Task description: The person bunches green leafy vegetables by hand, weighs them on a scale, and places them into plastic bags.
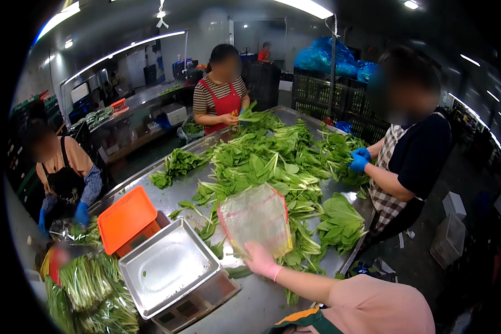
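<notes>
My right hand point(262, 263), in a thin pink glove, reaches in from the lower right. It is closed on the near edge of a flat, see-through plastic bag point(254, 214) with red and yellow edging. The bag lies tilted over a big heap of leafy greens point(261, 156) with pale stalks on a metal table point(178, 192). Part of my fingers is covered by the bag. A bunch of greens point(341, 222) rests right of the bag. My left hand is out of the picture.
Left of my hand stands a scale with a shallow metal tray point(170, 267); beyond it is an orange tray point(128, 219). Bagged greens point(92, 284) lie at lower left. Co-workers stand left, far and right; blue-gloved hands point(359, 160) hold greens at right. Black crates point(317, 94) stand behind.
</notes>
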`<action>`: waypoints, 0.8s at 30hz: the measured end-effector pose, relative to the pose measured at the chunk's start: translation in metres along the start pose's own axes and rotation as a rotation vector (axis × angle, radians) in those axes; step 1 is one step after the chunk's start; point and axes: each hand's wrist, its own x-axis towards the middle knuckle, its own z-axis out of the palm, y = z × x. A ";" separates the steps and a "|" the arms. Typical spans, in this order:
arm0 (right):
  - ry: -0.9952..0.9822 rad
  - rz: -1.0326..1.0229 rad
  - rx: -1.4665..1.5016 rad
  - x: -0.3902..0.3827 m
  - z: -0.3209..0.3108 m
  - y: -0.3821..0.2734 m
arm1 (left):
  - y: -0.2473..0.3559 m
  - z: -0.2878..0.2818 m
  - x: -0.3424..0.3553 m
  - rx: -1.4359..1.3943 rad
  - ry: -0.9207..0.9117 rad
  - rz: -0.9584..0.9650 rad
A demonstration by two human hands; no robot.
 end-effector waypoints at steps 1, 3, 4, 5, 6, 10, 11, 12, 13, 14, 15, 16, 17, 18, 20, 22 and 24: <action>-0.021 -0.004 0.025 0.000 0.003 0.006 | 0.003 0.004 -0.002 0.007 0.005 0.005; -0.020 0.082 0.185 0.005 -0.004 0.009 | -0.006 0.004 0.001 0.012 -0.001 0.036; -0.011 0.242 0.286 0.012 -0.020 0.002 | -0.004 0.005 -0.001 0.015 -0.021 0.060; 0.094 0.366 0.446 0.018 -0.032 -0.003 | 0.000 0.009 -0.004 0.025 -0.038 0.072; 0.221 0.365 0.584 0.021 -0.045 -0.007 | 0.006 0.016 -0.009 0.011 -0.062 0.086; 0.057 -0.423 0.468 -0.002 -0.106 -0.081 | 0.045 0.047 -0.046 -0.146 -0.352 0.149; -0.129 -0.618 0.439 -0.016 -0.104 -0.090 | 0.054 0.063 -0.056 -0.174 -0.462 0.203; -0.277 -0.688 0.441 -0.041 -0.090 -0.090 | 0.070 0.075 -0.062 -0.112 -0.624 0.157; -0.420 -0.778 0.465 -0.065 -0.081 -0.094 | 0.085 0.084 -0.070 -0.054 -0.772 0.119; -0.694 -0.797 0.337 -0.088 -0.072 -0.103 | 0.090 0.090 -0.075 0.021 -0.828 0.063; -0.948 -0.826 0.171 -0.098 -0.069 -0.107 | 0.094 0.097 -0.073 0.086 -0.901 0.037; -0.915 -0.757 0.231 -0.103 -0.070 -0.105 | 0.082 0.099 -0.060 0.282 -0.885 0.101; -0.891 -0.689 0.301 -0.111 -0.074 -0.104 | 0.067 0.101 -0.047 0.333 -0.771 0.145; -0.864 -0.616 0.367 -0.119 -0.079 -0.100 | 0.049 0.094 -0.036 0.650 -0.627 0.301; -0.570 -0.455 0.481 -0.132 -0.078 -0.073 | 0.009 0.071 -0.021 1.100 -0.423 0.465; -0.325 -0.154 0.358 -0.124 -0.099 -0.036 | -0.032 0.044 -0.023 1.371 -0.270 0.471; -0.182 0.068 0.157 -0.108 -0.124 -0.004 | -0.057 0.048 -0.020 1.388 -0.288 0.483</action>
